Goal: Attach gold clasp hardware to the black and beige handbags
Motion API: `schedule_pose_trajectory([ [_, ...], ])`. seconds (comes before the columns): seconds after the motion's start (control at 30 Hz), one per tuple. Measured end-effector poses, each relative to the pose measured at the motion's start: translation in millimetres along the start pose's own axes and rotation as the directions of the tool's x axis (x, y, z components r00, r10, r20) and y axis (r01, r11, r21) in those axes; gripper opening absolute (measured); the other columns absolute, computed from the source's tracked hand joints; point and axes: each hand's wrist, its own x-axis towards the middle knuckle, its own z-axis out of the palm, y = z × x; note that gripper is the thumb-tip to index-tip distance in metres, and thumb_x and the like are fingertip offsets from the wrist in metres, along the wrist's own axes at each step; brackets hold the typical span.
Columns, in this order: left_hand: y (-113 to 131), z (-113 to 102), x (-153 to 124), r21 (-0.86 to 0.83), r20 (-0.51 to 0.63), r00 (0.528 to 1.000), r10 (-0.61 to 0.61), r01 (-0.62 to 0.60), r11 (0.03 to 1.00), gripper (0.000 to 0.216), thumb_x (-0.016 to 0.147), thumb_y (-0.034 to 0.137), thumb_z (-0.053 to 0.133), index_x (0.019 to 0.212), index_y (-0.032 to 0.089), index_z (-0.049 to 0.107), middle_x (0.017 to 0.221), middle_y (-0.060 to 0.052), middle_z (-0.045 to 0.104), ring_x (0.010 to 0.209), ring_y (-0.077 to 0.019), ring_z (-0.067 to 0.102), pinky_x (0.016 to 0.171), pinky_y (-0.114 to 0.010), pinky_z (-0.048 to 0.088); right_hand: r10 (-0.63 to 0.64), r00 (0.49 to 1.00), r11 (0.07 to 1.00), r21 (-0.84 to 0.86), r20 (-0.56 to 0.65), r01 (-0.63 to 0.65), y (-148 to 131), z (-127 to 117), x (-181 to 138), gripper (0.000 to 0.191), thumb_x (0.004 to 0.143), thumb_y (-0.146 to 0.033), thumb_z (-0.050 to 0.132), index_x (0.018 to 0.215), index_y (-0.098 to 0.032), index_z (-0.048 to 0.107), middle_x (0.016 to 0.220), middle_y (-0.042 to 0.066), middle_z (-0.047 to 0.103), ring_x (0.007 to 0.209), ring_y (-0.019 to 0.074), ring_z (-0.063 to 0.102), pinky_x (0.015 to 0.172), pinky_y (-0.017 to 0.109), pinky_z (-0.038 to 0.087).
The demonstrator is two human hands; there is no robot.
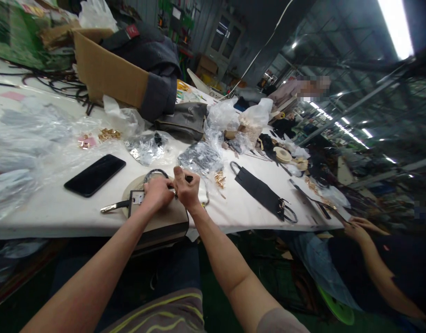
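A beige handbag (pixel 164 223) with a dark trim stands at the near edge of the white table (pixel 53 210). Both my hands are on its top. My left hand (pixel 157 192) is closed, pressing down beside a silver clasp plate (pixel 138 198). My right hand (pixel 187 187) is closed in a pinch around a small dark tool or part that I cannot name. A tool with a metal tip and black handle (pixel 114 206) lies just left of the bag. A dark ring-shaped handle (pixel 156 172) shows behind my hands.
A black phone (pixel 95 175) lies to the left. Plastic bags (pixel 32 138), gold fittings (pixel 108 134), a cardboard box (pixel 108 71) and a grey bag (pixel 185 121) fill the far side. A black strap piece (pixel 261 192) lies to the right. Another person's arm (pixel 368 254) rests at the right.
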Motion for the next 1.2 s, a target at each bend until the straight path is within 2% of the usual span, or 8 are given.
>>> schedule_pose_trajectory([
  [0.23, 4, -1, -3, -0.077, -0.006, 1.000, -0.023, 0.023, 0.997, 0.034, 0.083, 0.021, 0.074, 0.110, 0.032, 0.091, 0.120, -0.008, 0.086, 0.125, -0.0387, 0.071, 0.115, -0.053, 0.048, 0.157, 0.987, 0.948, 0.276, 0.039, -0.162, -21, -10, 20, 0.075, 0.091, -0.081, 0.076, 0.065, -0.026, 0.033, 0.053, -0.008, 0.030, 0.042, 0.0080, 0.026, 0.040, 0.026, 0.022],
  [0.53, 3, -3, -4, -0.056, -0.013, 1.000, -0.017, 0.016, 0.998, 0.038, 0.080, 0.020, 0.078, 0.115, 0.031, 0.089, 0.131, -0.009, 0.083, 0.133, -0.0425, 0.069, 0.117, -0.056, 0.048, 0.306, 0.952, 0.903, 0.307, 0.032, -0.300, -9, 10, 29, 0.076, 0.089, -0.078, 0.082, 0.066, -0.028, 0.030, 0.049, -0.011, 0.029, 0.038, 0.0072, 0.024, 0.036, 0.026, 0.021],
  [0.6, 3, -2, -2, -0.058, -0.005, 1.000, -0.017, 0.017, 0.998, 0.041, 0.081, 0.021, 0.077, 0.119, 0.030, 0.088, 0.133, -0.010, 0.083, 0.134, -0.0443, 0.068, 0.117, -0.058, 0.048, 0.414, 0.910, 0.858, 0.319, 0.039, -0.404, 0, 14, 44, 0.075, 0.090, -0.076, 0.082, 0.067, -0.028, 0.029, 0.048, -0.012, 0.028, 0.038, 0.0067, 0.022, 0.035, 0.025, 0.017],
  [0.7, 2, -2, 1, -0.057, 0.015, 1.000, -0.027, 0.028, 0.998, 0.046, 0.083, 0.022, 0.075, 0.127, 0.028, 0.087, 0.133, -0.014, 0.082, 0.134, -0.0467, 0.069, 0.115, -0.060, 0.048, 0.622, 0.772, 0.721, 0.288, 0.130, -0.630, 8, 15, 66, 0.075, 0.094, -0.076, 0.081, 0.069, -0.028, 0.028, 0.047, -0.015, 0.024, 0.041, 0.0057, 0.015, 0.035, 0.021, 0.011],
  [0.77, 3, -2, 1, -0.058, 0.026, 0.999, -0.024, 0.026, 0.998, 0.045, 0.084, 0.024, 0.075, 0.128, 0.026, 0.086, 0.131, -0.015, 0.083, 0.132, -0.0468, 0.070, 0.114, -0.059, 0.049, 0.675, 0.706, 0.661, 0.250, 0.213, -0.708, 6, 12, 74, 0.075, 0.095, -0.078, 0.079, 0.069, -0.028, 0.028, 0.047, -0.015, 0.023, 0.042, 0.0055, 0.012, 0.036, 0.020, 0.008],
  [0.83, 2, -2, 0, -0.064, 0.020, 1.000, -0.020, 0.022, 0.998, 0.042, 0.084, 0.027, 0.076, 0.125, 0.026, 0.087, 0.130, -0.015, 0.084, 0.130, -0.0459, 0.071, 0.113, -0.057, 0.051, 0.611, 0.751, 0.700, 0.273, 0.251, -0.660, -2, 7, 73, 0.076, 0.095, -0.079, 0.077, 0.069, -0.028, 0.027, 0.049, -0.014, 0.023, 0.043, 0.0059, 0.012, 0.036, 0.020, 0.008],
  [0.97, 0, 0, -3, -0.087, -0.029, 1.000, 0.006, -0.009, 0.996, 0.040, 0.081, 0.025, 0.077, 0.119, 0.029, 0.089, 0.128, -0.011, 0.084, 0.128, -0.0417, 0.072, 0.112, -0.051, 0.052, 0.298, 0.950, 0.890, 0.332, 0.095, -0.313, -21, -1, 49, 0.073, 0.094, -0.077, 0.076, 0.069, -0.028, 0.028, 0.053, -0.012, 0.025, 0.042, 0.0072, 0.019, 0.037, 0.023, 0.016],
  [1.2, -6, 3, 0, -0.025, 0.000, 1.000, 0.025, -0.025, 0.999, 0.040, 0.080, 0.022, 0.076, 0.117, 0.029, 0.088, 0.129, -0.012, 0.083, 0.131, -0.0444, 0.070, 0.113, -0.053, 0.052, 0.085, 0.995, 0.994, 0.072, 0.047, -0.088, -6, 12, 10, 0.073, 0.093, -0.080, 0.074, 0.060, -0.025, 0.039, 0.055, -0.005, 0.039, 0.050, 0.0098, 0.037, 0.046, 0.025, 0.030],
])
